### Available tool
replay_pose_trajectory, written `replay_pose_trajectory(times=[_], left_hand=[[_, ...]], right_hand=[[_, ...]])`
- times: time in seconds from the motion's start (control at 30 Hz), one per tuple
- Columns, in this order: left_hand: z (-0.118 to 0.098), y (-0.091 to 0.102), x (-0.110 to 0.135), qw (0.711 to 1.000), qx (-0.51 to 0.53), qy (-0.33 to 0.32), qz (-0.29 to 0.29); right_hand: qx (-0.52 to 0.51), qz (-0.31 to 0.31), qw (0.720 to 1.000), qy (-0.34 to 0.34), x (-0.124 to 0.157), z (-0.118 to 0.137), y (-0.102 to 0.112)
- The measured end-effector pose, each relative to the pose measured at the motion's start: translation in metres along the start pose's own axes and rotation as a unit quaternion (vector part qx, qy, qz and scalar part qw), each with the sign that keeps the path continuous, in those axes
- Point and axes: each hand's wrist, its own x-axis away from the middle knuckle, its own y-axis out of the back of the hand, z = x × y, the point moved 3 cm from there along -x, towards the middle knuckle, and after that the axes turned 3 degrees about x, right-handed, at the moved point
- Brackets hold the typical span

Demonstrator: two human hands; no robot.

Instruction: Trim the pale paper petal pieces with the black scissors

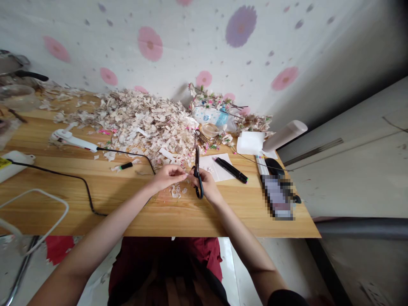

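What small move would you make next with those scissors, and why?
I'd probably ease the left hand slightly closer to the black-handled scissors held in the right hand. It already sits right beside them, and the small cut scraps on the wooden table suggest snipping happens here.

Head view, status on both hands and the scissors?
Right hand gripping black-handled scissors, blades up. Left hand pinched beside them, hold unclear. Pale petal scraps under the hands; black marker on white paper to the right.

The left hand [167, 177] and the right hand [205, 185] almost touch, both curled inward.
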Motion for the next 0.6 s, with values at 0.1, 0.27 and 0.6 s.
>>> replay_pose_trajectory(times=[0.1, 0.27, 0.6], left_hand=[[-0.002, 0.002, 0.000, 0.999, 0.017, -0.008, -0.027], [-0.005, 0.008, 0.000, 0.990, 0.057, -0.047, -0.118], [-0.007, 0.013, 0.003, 0.971, 0.081, -0.090, -0.207]], right_hand=[[0.014, 0.007, 1.000, 0.007, 0.001, 0.000, -0.001], [0.056, 0.057, 0.996, 0.033, 0.011, 0.001, -0.007], [0.148, 0.114, 0.981, 0.050, 0.026, 0.017, -0.021]])
